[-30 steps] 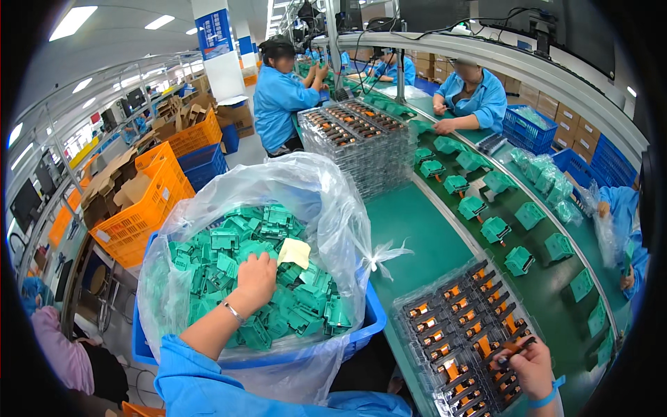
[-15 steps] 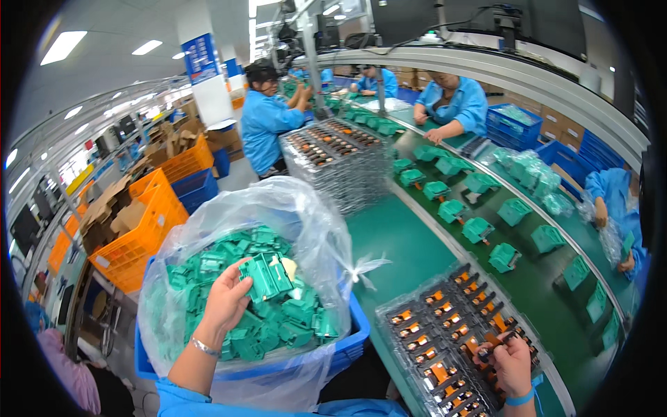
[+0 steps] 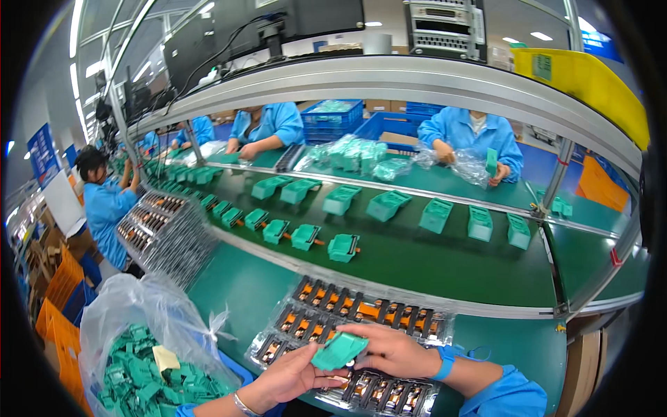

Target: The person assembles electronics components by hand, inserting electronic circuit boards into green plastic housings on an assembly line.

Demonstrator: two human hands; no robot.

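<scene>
In front of me, a green plastic housing (image 3: pixel 339 351) is held over the tray between both hands. My left hand (image 3: pixel 295 375) grips its left side, thumb along the edge and fingers below. My right hand (image 3: pixel 396 351) is closed at its right side, fingers over the top edge; whether an orange-and-black part is also in those fingers is hidden. Beneath lies a clear plastic tray (image 3: pixel 445 332) with rows of orange-and-black parts (image 3: pixel 379 311). To the left, a clear bag (image 3: pixel 132 295) in a blue crate (image 3: pixel 240 368) holds many loose green housings (image 3: pixel 142 368).
Beyond the tray runs a green conveyor (image 3: pixel 417 267) bearing rows of green housings (image 3: pixel 340 247). A stack of filled trays (image 3: pixel 170 243) stands at the left. A metal frame rail (image 3: pixel 389 73) crosses overhead. Co-workers in blue sit across the line; one (image 3: pixel 104 201) stands at left.
My view has swung right. My right hand has left the tray, where it pinched an orange-and-black part, and met the left hand. The left hand brought the green housing from the bag over the tray.
</scene>
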